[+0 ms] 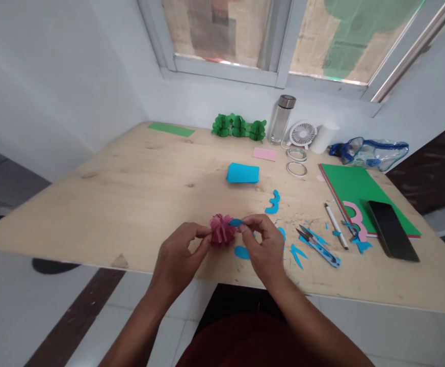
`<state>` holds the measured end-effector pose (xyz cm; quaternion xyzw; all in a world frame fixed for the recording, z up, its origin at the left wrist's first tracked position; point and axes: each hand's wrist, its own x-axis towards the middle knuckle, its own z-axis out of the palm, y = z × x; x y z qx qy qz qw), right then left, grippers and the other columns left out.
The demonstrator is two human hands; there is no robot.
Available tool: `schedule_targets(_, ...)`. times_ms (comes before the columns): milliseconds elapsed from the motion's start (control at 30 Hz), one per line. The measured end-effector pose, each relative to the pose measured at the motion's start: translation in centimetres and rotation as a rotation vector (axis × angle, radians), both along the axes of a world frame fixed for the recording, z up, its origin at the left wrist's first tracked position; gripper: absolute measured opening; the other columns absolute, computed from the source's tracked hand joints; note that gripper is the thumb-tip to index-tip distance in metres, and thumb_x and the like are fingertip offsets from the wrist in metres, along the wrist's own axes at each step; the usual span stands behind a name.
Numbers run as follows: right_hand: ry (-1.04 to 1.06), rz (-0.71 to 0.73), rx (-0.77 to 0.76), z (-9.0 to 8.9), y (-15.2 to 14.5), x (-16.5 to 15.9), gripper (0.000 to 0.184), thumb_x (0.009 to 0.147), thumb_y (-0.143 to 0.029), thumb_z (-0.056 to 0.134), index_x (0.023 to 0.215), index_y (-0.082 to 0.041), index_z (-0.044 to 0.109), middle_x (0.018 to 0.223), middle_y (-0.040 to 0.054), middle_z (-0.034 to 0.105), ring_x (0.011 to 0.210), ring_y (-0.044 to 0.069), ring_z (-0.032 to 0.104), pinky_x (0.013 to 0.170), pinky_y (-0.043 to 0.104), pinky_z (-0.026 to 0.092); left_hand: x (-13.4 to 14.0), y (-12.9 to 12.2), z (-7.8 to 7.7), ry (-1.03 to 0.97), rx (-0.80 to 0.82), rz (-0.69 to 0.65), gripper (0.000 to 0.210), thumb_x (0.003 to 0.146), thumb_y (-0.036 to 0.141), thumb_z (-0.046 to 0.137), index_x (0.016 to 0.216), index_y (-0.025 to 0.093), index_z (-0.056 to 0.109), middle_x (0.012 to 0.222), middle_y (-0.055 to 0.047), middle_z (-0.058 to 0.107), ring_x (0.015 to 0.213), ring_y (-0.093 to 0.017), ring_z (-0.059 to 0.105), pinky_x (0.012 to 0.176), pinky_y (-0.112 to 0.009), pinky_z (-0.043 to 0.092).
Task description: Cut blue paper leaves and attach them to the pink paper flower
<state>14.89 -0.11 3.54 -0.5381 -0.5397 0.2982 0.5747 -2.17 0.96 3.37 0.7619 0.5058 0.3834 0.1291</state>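
A pink paper pom-pom flower (222, 230) stands just above the table's near edge, pinched at its left side by my left hand (182, 250). Between thumb and forefinger, my right hand (262, 242) grips a small blue paper petal (236, 223) against the flower's upper right. Whether the petal is stuck to the flower I cannot tell. Another blue paper oval (242, 253) lies under my right hand, partly covered. Blue paper scraps (297, 255) and blue-handled thread snips (319, 247) lie to the right.
Folded blue paper (242, 173) and a wavy blue cutout (273, 202) lie ahead. Green paper decorations (239, 126), a glass bottle (282, 120) and a small fan (302, 134) stand at the back. Tape rolls (296, 168), a white pen (336, 226), green sheets (360, 188) and a phone (393, 230) are rightward.
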Motion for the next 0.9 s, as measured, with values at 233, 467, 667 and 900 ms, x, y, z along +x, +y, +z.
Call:
schedule_targets(233,0.001,-0.009,-0.004,0.0,0.1,-0.1,0.007,0.079,-0.021,0.056,0.073,-0.020,0.060,0.066,-0.0009,0.063,0.065,0.014,0.060,0.063,0.026,0.048,-0.1,0.0,0.1,0.014,-0.013,-0.020,0.011,0.083,0.022,0.051,0.079,0.021,0.061,0.073,0.000,0.066,0.069,-0.016,0.061,0.064,-0.028,0.049)
schedule_targets(467,-0.019,0.022,0.020,0.1,0.3,-0.2,0.009,0.079,-0.016,0.054,0.075,-0.021,0.061,0.067,-0.0021,0.061,0.062,0.012,0.056,0.060,0.024,0.045,-0.4,0.2,0.2,0.050,-0.001,-0.042,0.012,0.084,0.022,0.050,0.079,0.020,0.061,0.075,-0.002,0.066,0.071,-0.016,0.061,0.065,-0.029,0.049)
schedule_targets(667,-0.037,0.031,0.040,0.1,0.5,-0.2,0.010,0.078,-0.014,0.055,0.074,-0.020,0.060,0.066,-0.0025,0.061,0.062,0.012,0.055,0.059,0.024,0.044,-0.2,0.2,0.2,0.022,0.003,-0.003,0.010,0.084,0.023,0.051,0.088,0.020,0.060,0.080,-0.002,0.066,0.073,-0.017,0.061,0.063,-0.029,0.049)
schedule_targets(900,-0.068,0.031,0.043,0.0,0.5,-0.3,0.010,0.078,-0.013,0.055,0.075,-0.020,0.061,0.067,-0.0025,0.061,0.062,0.012,0.054,0.060,0.024,0.043,0.7,0.3,0.4,-0.048,0.056,-0.049,0.012,0.084,0.022,0.057,0.096,0.021,0.059,0.088,-0.002,0.066,0.081,-0.017,0.060,0.071,-0.031,0.049)
